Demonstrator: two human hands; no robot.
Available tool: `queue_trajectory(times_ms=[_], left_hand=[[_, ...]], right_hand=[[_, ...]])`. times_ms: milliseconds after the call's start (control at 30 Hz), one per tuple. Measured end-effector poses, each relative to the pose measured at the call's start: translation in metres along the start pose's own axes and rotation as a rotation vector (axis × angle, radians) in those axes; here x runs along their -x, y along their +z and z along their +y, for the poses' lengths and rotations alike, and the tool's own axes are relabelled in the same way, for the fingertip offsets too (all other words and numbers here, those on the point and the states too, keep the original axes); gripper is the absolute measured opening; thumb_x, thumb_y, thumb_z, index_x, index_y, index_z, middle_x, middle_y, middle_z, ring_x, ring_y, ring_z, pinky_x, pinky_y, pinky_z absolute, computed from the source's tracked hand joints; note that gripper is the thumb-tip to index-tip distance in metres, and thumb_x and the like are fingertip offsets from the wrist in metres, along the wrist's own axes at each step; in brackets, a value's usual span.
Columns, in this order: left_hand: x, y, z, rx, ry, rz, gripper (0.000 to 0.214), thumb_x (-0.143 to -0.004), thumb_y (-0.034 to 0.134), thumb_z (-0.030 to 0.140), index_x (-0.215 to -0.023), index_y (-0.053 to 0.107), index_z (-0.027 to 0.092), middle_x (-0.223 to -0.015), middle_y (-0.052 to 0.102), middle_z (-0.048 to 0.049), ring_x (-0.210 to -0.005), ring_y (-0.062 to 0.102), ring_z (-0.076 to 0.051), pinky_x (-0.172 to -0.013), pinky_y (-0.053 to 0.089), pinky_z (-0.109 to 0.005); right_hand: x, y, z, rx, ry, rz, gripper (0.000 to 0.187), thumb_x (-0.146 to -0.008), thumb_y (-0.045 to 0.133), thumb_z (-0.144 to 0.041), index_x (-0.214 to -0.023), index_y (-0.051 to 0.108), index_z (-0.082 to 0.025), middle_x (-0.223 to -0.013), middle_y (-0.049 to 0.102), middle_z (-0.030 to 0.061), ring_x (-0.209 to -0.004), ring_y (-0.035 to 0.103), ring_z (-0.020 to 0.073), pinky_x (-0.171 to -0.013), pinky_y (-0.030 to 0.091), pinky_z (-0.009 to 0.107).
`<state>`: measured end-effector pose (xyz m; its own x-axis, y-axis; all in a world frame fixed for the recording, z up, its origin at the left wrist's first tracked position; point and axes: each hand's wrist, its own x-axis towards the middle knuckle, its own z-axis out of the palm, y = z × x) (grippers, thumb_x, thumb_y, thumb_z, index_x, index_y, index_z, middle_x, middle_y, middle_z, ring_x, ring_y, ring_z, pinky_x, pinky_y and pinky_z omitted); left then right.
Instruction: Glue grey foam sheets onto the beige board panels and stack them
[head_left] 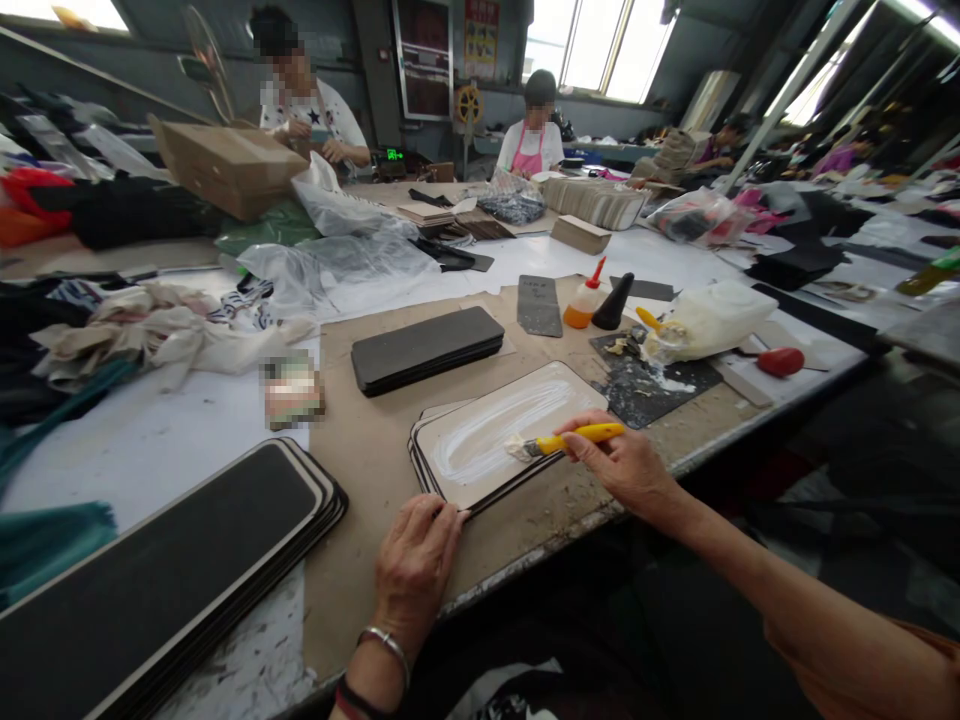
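Observation:
My right hand is closed around a yellow-handled brush; its bristles touch the near right part of a tan board smeared with white glue. That board tops a small stack of boards on brown paper. My left hand, with a bracelet on the wrist, presses its fingertips on the stack's near left corner, fingers curled down.
A stack of dark boards lies behind, and a larger stack sits at the near left. An orange glue bottle, a black cone and a glue-filled bag stand at the right. Two people work at the table's far side.

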<state>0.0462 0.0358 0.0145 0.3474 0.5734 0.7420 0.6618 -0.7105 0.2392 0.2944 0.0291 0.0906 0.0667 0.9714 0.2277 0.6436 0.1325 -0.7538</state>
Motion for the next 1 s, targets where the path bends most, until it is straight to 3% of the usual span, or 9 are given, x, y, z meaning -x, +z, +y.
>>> queue_trajectory(times_ms=[233, 400, 567, 800, 1000], left_hand=[[0.005, 0.001, -0.005, 0.003, 0.037, -0.027, 0.013, -0.084, 0.052, 0.019, -0.092, 0.062, 0.016, -0.083, 0.060, -0.0053, -0.081, 0.059, -0.017, -0.078, 0.049, -0.029], [0.011, 0.003, -0.012, -0.007, 0.109, -0.024, 0.016, -0.086, 0.048, 0.017, -0.094, 0.062, 0.014, -0.086, 0.061, -0.0071, -0.084, 0.058, -0.017, -0.081, 0.047, -0.030], [0.015, 0.004, -0.018, -0.080, 0.236, -0.042, 0.020, -0.087, 0.046, 0.013, -0.098, 0.062, 0.014, -0.088, 0.063, -0.0067, -0.086, 0.059, -0.019, -0.083, 0.047, -0.032], [0.012, 0.002, -0.016, -0.064, 0.180, -0.067, 0.020, -0.087, 0.045, 0.013, -0.095, 0.063, 0.012, -0.090, 0.061, -0.0091, -0.087, 0.059, -0.017, -0.081, 0.048, -0.027], [0.004, 0.000, -0.007, -0.006, 0.081, 0.005, 0.015, -0.086, 0.048, 0.014, -0.091, 0.061, 0.012, -0.084, 0.059, -0.0069, -0.081, 0.059, -0.015, -0.077, 0.048, -0.026]], right_hand=[[-0.007, -0.050, 0.046, 0.258, 0.040, 0.223, 0.027, -0.084, 0.047, -0.043, -0.084, 0.059, -0.019, -0.080, 0.064, 0.0044, -0.059, 0.058, 0.0147, -0.057, 0.046, 0.028], [-0.016, -0.069, 0.053, 0.338, 0.025, 0.304, 0.026, -0.084, 0.046, -0.042, -0.082, 0.059, -0.019, -0.080, 0.065, 0.0049, -0.063, 0.060, 0.0162, -0.058, 0.045, 0.028], [-0.035, -0.067, 0.048, 0.357, -0.057, 0.314, 0.022, -0.085, 0.045, -0.038, -0.084, 0.058, -0.019, -0.080, 0.065, 0.0044, -0.069, 0.061, 0.0165, -0.065, 0.045, 0.028], [-0.052, -0.053, 0.043, 0.332, -0.127, 0.151, 0.024, -0.086, 0.044, -0.039, -0.080, 0.057, -0.019, -0.079, 0.063, 0.0032, -0.066, 0.059, 0.0151, -0.066, 0.044, 0.027], [-0.073, -0.051, 0.041, 0.374, -0.153, 0.238, 0.021, -0.083, 0.046, -0.036, -0.083, 0.058, -0.018, -0.080, 0.063, 0.0049, -0.070, 0.059, 0.0169, -0.070, 0.044, 0.028]])
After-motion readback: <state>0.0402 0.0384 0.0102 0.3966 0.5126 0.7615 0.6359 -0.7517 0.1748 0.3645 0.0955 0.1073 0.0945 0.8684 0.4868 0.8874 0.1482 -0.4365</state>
